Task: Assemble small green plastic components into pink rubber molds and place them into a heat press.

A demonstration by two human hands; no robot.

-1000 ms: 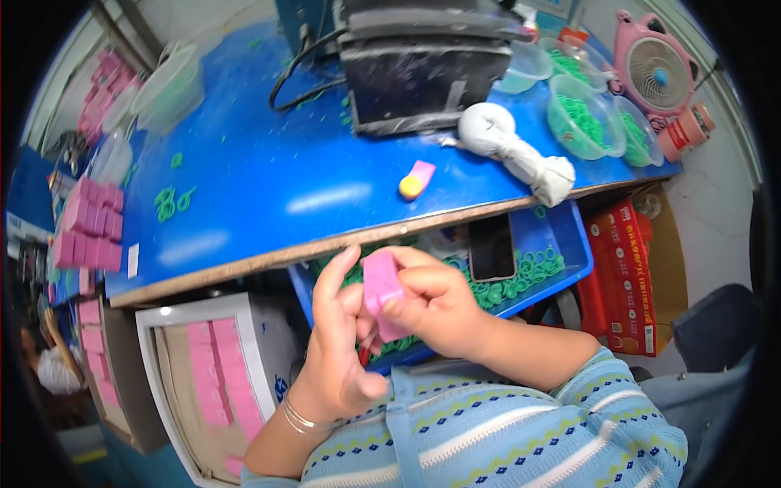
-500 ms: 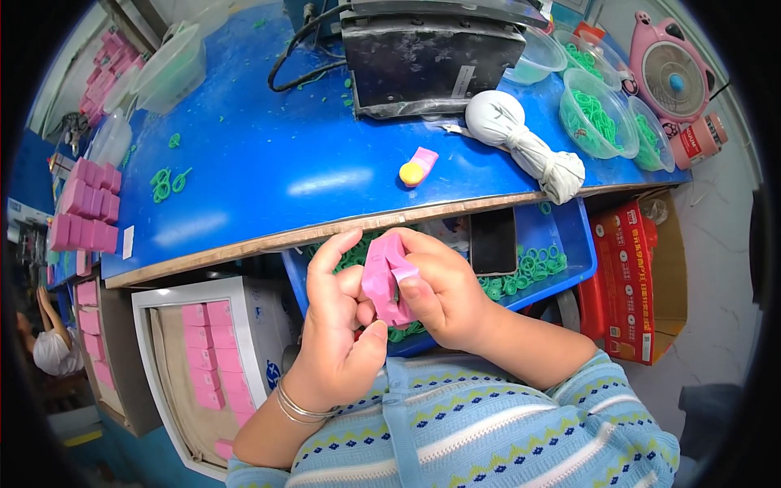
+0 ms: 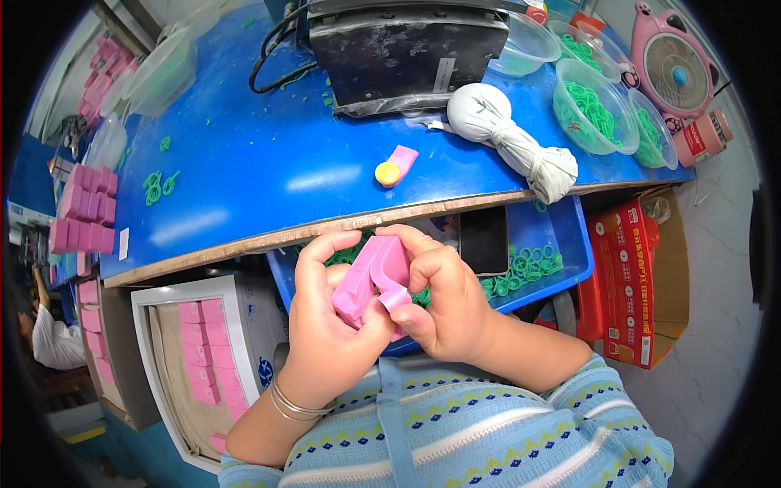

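Note:
A pink rubber mold (image 3: 358,285) is held up between my two hands, over the blue tray (image 3: 582,272) with green rings (image 3: 529,268) below. It is bent apart, with a gap between its two halves. My left hand (image 3: 325,333) wraps its left side, the thumb pressed near the gap. On the other side, my right hand (image 3: 447,297) grips the peeled half between thumb and fingers. Whether anything lies inside the mold is hidden.
On the blue table are a pink strip with a yellow disc (image 3: 388,173), a tied white cloth pouch (image 3: 512,138), a black machine (image 3: 399,65) and bowls of green rings (image 3: 594,114). A dark phone-like slab (image 3: 484,241) lies in the tray. Pink blocks (image 3: 199,350) fill a white-framed box.
The mold has turned and its halves are bent further apart. My left thumb has moved in onto it, and my right fingers have shifted to the peeled half.

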